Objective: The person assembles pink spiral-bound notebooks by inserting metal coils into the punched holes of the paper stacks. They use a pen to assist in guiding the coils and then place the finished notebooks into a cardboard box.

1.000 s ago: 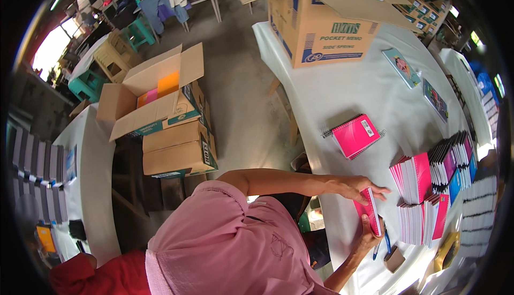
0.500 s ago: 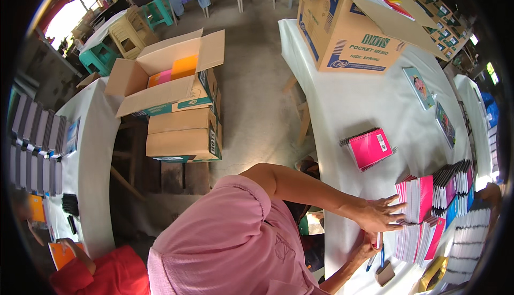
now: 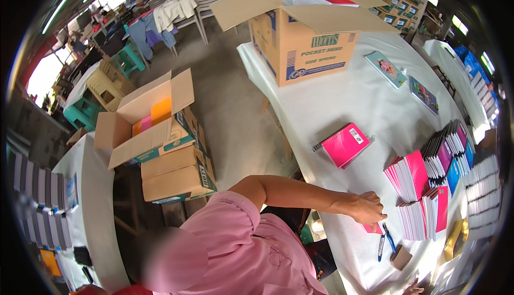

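Observation:
My left hand (image 3: 367, 209) reaches over the white-covered table with its fingers bent down on a pink-covered notebook (image 3: 378, 229), of which only an edge shows. Just beside it lie a blue pen (image 3: 380, 248) and a second blue pen (image 3: 389, 237), close to a small brown block (image 3: 400, 257). Only the fingertips of my right hand (image 3: 414, 288) show at the lower edge; what they hold is hidden. Right of my left hand stand pink-covered notebooks (image 3: 412, 174) in upright rows. A pink spiral notebook (image 3: 347, 144) lies farther up on a wire-bound one.
An open carton (image 3: 316, 48) with booklets stands at the table's far end. Two illustrated notebooks (image 3: 385, 69) lie near it. White stacks (image 3: 482, 196) and a yellow tape roll (image 3: 455, 240) are at right. Across the aisle are stacked cartons (image 3: 174, 174) and another table (image 3: 85, 188).
My view has shifted, moving the scene. My left hand has come off the notebook rows and drawn its fingers together over the pink notebook. My right hand has withdrawn to the lower edge.

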Motion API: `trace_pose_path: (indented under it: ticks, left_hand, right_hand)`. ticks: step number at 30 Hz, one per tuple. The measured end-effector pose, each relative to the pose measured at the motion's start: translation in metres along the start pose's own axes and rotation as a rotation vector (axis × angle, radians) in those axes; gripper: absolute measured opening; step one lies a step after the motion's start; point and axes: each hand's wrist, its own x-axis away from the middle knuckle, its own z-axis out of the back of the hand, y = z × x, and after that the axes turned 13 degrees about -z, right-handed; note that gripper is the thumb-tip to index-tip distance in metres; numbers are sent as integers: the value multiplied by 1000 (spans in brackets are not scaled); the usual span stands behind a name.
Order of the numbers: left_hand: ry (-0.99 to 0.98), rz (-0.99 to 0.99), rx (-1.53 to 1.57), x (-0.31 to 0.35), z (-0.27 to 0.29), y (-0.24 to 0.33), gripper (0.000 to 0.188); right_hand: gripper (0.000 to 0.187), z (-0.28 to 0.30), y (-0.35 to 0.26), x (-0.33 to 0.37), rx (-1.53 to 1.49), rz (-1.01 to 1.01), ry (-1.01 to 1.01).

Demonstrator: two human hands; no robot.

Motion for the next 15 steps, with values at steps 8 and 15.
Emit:
trace_pose_path:
  ticks: [8, 15]
  left_hand:
    - [-55, 65, 12, 9, 8, 2, 52]
    - [-100, 73, 3, 4, 7, 3, 56]
  right_hand:
    - [49, -39, 3, 24, 14, 232, 97]
    - [45, -75, 25, -20, 1, 92, -97]
